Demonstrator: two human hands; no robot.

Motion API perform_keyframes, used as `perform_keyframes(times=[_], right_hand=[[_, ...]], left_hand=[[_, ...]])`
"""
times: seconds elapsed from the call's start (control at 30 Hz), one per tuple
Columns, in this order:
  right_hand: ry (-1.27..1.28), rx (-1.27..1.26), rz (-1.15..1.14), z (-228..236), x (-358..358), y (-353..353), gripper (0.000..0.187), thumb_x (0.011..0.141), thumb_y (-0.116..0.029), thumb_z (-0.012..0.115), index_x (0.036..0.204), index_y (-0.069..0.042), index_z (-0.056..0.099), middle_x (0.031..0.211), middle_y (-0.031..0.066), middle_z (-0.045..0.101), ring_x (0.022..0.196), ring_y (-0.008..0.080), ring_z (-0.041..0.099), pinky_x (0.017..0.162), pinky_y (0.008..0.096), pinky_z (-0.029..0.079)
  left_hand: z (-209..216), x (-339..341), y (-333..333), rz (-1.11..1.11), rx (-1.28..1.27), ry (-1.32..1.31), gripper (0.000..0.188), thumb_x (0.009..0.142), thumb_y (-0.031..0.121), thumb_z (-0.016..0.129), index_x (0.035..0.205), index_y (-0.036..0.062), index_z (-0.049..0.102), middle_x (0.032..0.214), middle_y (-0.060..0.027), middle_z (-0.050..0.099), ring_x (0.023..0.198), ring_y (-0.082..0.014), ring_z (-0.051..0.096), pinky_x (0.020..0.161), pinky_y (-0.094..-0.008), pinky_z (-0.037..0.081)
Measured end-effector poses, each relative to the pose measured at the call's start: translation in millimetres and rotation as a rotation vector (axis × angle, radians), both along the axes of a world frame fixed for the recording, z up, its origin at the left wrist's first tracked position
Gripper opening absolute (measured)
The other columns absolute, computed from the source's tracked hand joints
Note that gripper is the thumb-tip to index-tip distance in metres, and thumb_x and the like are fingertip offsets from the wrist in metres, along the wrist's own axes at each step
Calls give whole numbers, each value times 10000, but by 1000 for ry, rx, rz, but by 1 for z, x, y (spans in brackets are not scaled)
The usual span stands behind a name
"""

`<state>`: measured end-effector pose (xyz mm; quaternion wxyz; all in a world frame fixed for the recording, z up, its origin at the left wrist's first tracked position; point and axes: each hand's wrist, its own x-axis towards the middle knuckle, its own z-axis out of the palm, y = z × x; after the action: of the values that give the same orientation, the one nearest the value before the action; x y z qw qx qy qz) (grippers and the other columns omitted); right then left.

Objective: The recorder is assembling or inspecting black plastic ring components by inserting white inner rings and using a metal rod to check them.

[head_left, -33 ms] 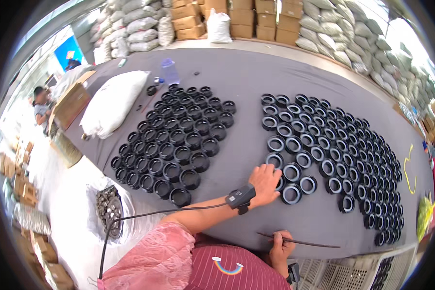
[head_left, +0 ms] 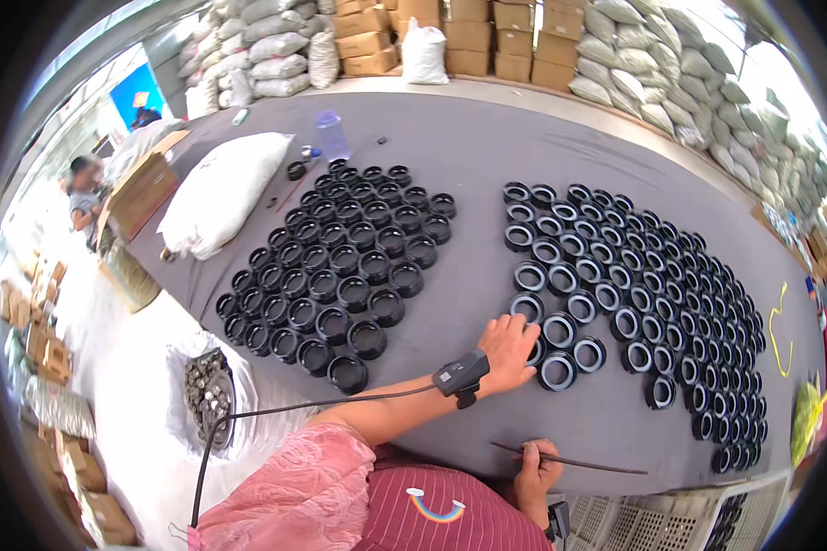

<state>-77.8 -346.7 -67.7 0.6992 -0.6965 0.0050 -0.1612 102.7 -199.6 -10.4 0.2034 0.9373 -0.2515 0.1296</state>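
My left hand [head_left: 508, 353] reaches across the table, back upward, its fingers curled at a short black plastic ring [head_left: 536, 356] that they partly hide. This ring stands at the near left edge of a large group of black rings [head_left: 597, 303] with pale inner rims. My right hand [head_left: 535, 466], low by the table's near edge, is closed around a thin dark stick [head_left: 597, 462], which points to the right. Left of my left hand stand several rows of similar black rings [head_left: 351, 292] without the pale rim. A black device [head_left: 461, 376] with a cable is strapped to my left wrist.
On the grey-covered table [head_left: 450, 138] lie a full white sack [head_left: 225, 193], a purple-tinted bottle [head_left: 331, 136] and a yellow cord [head_left: 778, 331]. A lined tub of dark parts [head_left: 209, 395] stands at the left. Grey plastic crates [head_left: 662, 519] are below right. A person [head_left: 84, 197] sits beyond a carton.
The view has shifted slightly, so the table's things appear a little further right. Both my hands keep nearly the same places, the right still around the stick.
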Motion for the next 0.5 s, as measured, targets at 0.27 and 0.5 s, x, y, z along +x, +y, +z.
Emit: perform_keyframes(times=[0.27,0.5], right_hand=[[11,15,-86,9,12,8,186,1002,-114,544,971,39,645,919,89,651,821,172,647,744,310,534],[5,100,57,37,16,17,137,996,-80,539,1030,13,633,966,116,661,834,174,664,755,301,525]], left_hand=[[-3,-70,52,-126,-164,141,671,651,229,814,1248,71,553,1213,-169,529,1105,-367,520,939,-481,429],[-11,-113,98,-237,-429,235,728,704,241,860,1326,56,531,1397,-198,494,1265,-376,489,1042,-461,412]])
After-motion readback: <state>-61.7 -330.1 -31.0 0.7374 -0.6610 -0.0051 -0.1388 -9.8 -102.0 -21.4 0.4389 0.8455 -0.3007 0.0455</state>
